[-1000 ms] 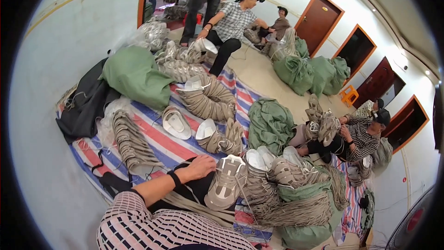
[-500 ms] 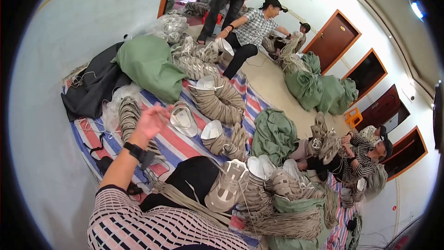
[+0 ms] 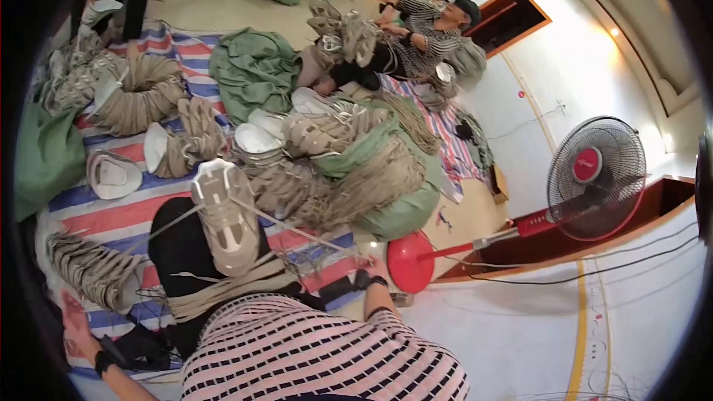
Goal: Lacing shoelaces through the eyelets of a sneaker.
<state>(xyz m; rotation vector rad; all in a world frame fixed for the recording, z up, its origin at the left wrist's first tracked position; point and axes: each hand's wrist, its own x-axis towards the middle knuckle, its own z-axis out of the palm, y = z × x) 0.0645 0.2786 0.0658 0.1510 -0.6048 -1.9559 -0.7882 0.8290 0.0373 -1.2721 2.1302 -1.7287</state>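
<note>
Shoe (image 3: pixel 225 215) in beige and white rests sole-up on the person's lap, over the black trousers, with a bundle of tan laces (image 3: pixel 223 286) lying across the thighs just below it. Two thin cords run out from the shoe: one leftward and down, one rightward toward the right hand (image 3: pixel 369 271).

Right hand is stretched out to the person's right, low on the striped mat (image 3: pixel 111 215), near the red round base of the standing fan (image 3: pixel 598 178). A dark watch band sits at its wrist. The fingers are small and partly hidden in this view; the cord from the shoe ends at them, but whether they are closed on it cannot be told.

Left hand (image 3: pixel 74 315) is out at the lower left edge, well apart from the shoe, beside a stack of bundled uppers (image 3: pixel 93 271). A dark wrist band shows; the fingers are blurred near the rim, and their opening or hold cannot be told.

Shoe lies between the two hands, touching neither.

Surroundings: green sacks (image 3: pixel 256 70) and heaps of laced shoe uppers cover the mat ahead. A seated person in a checked shirt (image 3: pixel 423 30) works at another heap beyond
</note>
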